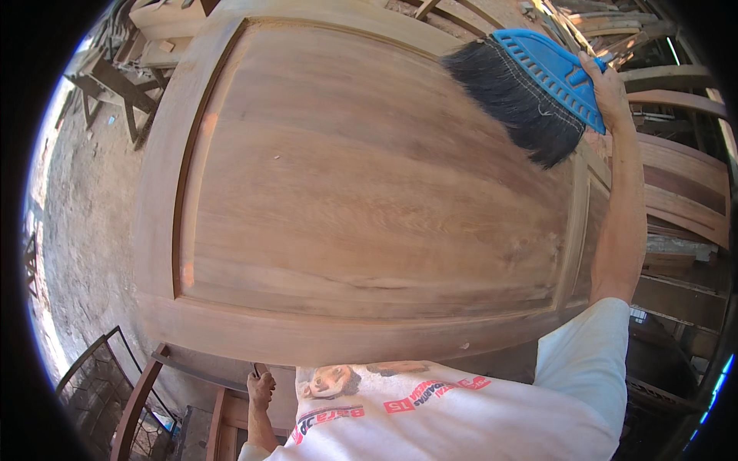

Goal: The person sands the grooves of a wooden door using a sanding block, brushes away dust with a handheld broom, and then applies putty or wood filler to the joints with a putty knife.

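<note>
Leftmost, the recessed edge [187, 161] likely traps dust and deserves the black bristles' [503, 92] tips. The left hand [261, 388] curls by the near side; whether it holds anything cannot be told. The wooden panel [369, 184], spread before the person, suits long, light strokes along the grain. At its far right, the blue brush [547, 71], gripped by the right hand [610, 92], is best drawn low and even.
</note>
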The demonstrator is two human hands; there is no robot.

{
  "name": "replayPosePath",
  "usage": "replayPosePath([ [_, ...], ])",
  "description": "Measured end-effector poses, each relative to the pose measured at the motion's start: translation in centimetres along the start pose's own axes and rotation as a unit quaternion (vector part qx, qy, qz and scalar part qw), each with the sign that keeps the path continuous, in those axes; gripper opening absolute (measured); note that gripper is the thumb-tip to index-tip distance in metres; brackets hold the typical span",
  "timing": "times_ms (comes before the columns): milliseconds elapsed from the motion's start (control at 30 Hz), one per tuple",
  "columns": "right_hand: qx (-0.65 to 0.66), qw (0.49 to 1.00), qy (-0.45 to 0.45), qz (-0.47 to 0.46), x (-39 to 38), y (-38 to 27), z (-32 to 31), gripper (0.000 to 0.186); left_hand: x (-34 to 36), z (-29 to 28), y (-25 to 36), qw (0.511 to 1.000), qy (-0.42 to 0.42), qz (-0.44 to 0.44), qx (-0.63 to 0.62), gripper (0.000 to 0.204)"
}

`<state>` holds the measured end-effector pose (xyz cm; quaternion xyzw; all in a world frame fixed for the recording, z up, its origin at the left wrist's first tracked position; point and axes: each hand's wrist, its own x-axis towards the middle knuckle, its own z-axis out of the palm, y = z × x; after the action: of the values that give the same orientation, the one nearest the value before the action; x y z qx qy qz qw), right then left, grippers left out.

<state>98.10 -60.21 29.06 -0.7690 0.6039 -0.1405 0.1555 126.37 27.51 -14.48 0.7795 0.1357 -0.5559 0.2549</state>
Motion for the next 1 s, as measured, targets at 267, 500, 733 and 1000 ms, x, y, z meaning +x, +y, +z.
replayPosePath([
  [267, -0.281, 0.952, 0.121, 0.0, 2.2, 12.1, 0.7, 0.072, -5.9, 3.8, -6.8, 0.995, 0.0, -0.074, 0.062, 0.04],
  [500, 0.067, 0.987, 0.049, -0.137, -1.9, -7.2, 11.7, 0.065, -7.2, 2.5, -1.1, 0.993, 0.061, 0.036, 0.097, 0.037],
  [733, -0.054, 0.981, 0.176, -0.058, -2.8, 0.3, 4.8, 0.061, -6.2, -1.5, -6.9, 0.998, 0.053, -0.036, 0.024, 0.019],
  [1000, -0.182, 0.958, 0.219, 0.042, 0.9, -1.0, 12.1, 0.067, -1.3, -8.6, -2.0, 0.989, -0.02, -0.058, 0.135, 0.031],
])
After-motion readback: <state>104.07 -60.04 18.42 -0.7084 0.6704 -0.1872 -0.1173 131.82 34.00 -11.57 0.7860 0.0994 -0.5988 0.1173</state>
